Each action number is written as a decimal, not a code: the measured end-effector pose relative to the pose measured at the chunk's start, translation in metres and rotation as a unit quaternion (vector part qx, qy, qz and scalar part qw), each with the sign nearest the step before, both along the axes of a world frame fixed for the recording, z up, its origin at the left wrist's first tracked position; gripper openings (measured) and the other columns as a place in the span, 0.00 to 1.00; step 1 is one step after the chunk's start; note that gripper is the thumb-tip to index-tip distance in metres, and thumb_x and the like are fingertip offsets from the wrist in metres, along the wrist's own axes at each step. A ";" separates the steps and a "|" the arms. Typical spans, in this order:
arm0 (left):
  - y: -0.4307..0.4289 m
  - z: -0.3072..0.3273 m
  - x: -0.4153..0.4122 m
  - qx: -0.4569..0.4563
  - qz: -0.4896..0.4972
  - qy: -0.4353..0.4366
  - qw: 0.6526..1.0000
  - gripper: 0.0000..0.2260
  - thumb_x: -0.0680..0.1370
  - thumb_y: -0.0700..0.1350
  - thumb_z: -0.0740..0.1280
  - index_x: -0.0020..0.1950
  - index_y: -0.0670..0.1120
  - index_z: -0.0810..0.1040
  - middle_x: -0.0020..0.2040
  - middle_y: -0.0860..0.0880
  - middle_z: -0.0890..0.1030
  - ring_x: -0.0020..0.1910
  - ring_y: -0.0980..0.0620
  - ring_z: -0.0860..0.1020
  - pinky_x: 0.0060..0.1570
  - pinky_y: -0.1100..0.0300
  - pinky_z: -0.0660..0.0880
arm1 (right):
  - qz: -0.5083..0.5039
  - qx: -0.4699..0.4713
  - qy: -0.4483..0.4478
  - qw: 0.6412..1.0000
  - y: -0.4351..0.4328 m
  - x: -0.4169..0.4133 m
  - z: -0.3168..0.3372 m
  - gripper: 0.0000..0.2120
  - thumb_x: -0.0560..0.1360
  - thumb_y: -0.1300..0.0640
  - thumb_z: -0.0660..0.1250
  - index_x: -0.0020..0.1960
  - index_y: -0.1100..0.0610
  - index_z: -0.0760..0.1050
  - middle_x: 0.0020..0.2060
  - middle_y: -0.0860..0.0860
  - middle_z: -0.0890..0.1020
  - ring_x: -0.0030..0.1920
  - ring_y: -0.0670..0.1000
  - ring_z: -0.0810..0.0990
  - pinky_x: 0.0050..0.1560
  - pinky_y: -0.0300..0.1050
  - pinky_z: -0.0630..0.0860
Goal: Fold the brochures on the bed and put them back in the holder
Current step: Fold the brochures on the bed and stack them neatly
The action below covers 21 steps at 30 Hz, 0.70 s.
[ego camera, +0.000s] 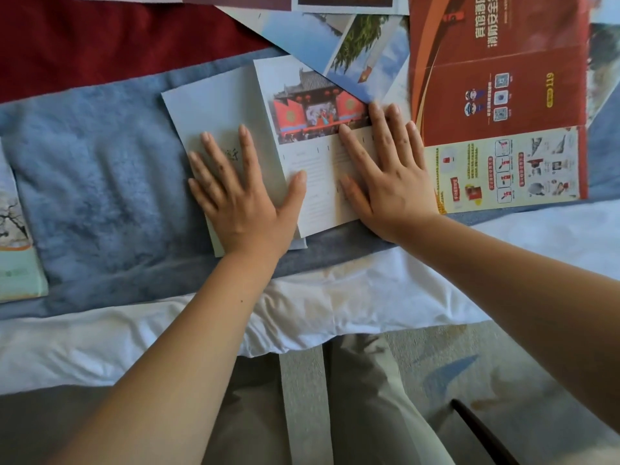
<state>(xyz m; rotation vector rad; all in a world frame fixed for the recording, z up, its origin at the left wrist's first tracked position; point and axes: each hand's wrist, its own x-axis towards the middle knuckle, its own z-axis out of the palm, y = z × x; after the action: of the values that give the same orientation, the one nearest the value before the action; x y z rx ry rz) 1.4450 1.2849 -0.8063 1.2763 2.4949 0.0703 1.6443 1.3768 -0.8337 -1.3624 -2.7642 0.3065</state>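
1. Pale brochure [218, 105], centre of frame, lies on the bed's blue blanket [100, 182]; its photo panel overlaps the right part.
2. Left hand [241, 196]: flat, fingers straight and spread, pressing the pale panel; grips nothing.
3. Right hand [385, 172]: flat, fingers straight, pressing the photo panel; grips nothing.
4. Red brochure [503, 95], unfolded, upper right, just beside the right hand.
5. Third brochure [16, 256] at left edge.

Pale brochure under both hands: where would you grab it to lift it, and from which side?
Likely the left long edge of the pale brochure, coming from the left over the blue blanket: it lies bare on soft pile, so fingers could slip under. The right side crowds the red brochure, and left hand and right hand lie flat across the middle.
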 end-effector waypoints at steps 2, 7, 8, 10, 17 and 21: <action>-0.001 -0.005 0.001 -0.014 -0.006 0.017 1.000 0.42 0.77 0.74 0.51 0.84 0.52 0.47 0.82 0.36 0.45 0.80 0.31 0.45 0.77 0.34 0.45 | -0.001 -0.004 -0.003 1.000 0.000 0.000 0.002 0.30 0.85 0.39 0.52 0.84 0.48 0.54 0.83 0.61 0.53 0.83 0.63 0.50 0.81 0.61 0.48; -0.007 -0.014 -0.009 -0.005 -0.026 0.042 0.999 0.40 0.78 0.72 0.50 0.84 0.52 0.47 0.82 0.35 0.47 0.80 0.30 0.46 0.76 0.32 0.46 | 0.001 -0.022 -0.023 0.999 0.000 -0.003 0.011 0.30 0.85 0.38 0.49 0.84 0.48 0.53 0.83 0.59 0.51 0.83 0.63 0.48 0.81 0.61 0.46; -0.010 -0.015 -0.013 -0.003 -0.033 0.046 0.998 0.39 0.78 0.72 0.50 0.84 0.52 0.47 0.82 0.36 0.47 0.80 0.30 0.47 0.76 0.32 0.47 | 0.004 -0.025 -0.028 0.999 0.000 -0.004 0.013 0.30 0.85 0.38 0.49 0.84 0.47 0.53 0.83 0.58 0.51 0.83 0.62 0.47 0.81 0.62 0.46; -0.018 -0.017 -0.024 0.000 -0.041 0.051 0.998 0.39 0.79 0.72 0.50 0.84 0.53 0.46 0.82 0.35 0.46 0.80 0.30 0.46 0.76 0.32 0.46 | 0.012 -0.030 -0.038 0.999 -0.004 -0.008 0.017 0.31 0.85 0.37 0.49 0.84 0.47 0.52 0.84 0.58 0.50 0.83 0.62 0.46 0.81 0.63 0.46; -0.056 -0.020 -0.079 -0.005 -0.044 0.051 0.998 0.39 0.79 0.71 0.51 0.83 0.54 0.45 0.82 0.35 0.45 0.81 0.33 0.46 0.77 0.37 0.44 | 0.035 -0.045 -0.047 0.997 -0.027 -0.034 0.019 0.32 0.85 0.36 0.47 0.85 0.48 0.49 0.84 0.57 0.49 0.83 0.59 0.45 0.81 0.62 0.44; -0.083 -0.018 -0.113 -0.018 -0.048 0.059 0.997 0.37 0.80 0.69 0.51 0.83 0.55 0.45 0.82 0.36 0.45 0.82 0.38 0.46 0.78 0.39 0.44 | 0.013 -0.055 -0.044 0.997 -0.038 -0.051 0.020 0.33 0.85 0.36 0.48 0.85 0.49 0.47 0.84 0.58 0.48 0.83 0.60 0.44 0.81 0.61 0.43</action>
<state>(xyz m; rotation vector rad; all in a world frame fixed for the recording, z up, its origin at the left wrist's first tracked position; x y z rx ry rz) 1.3321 1.2017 -0.8242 1.4211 2.5166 -0.0737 1.5935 1.3389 -0.8138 -1.3980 -2.8785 0.4159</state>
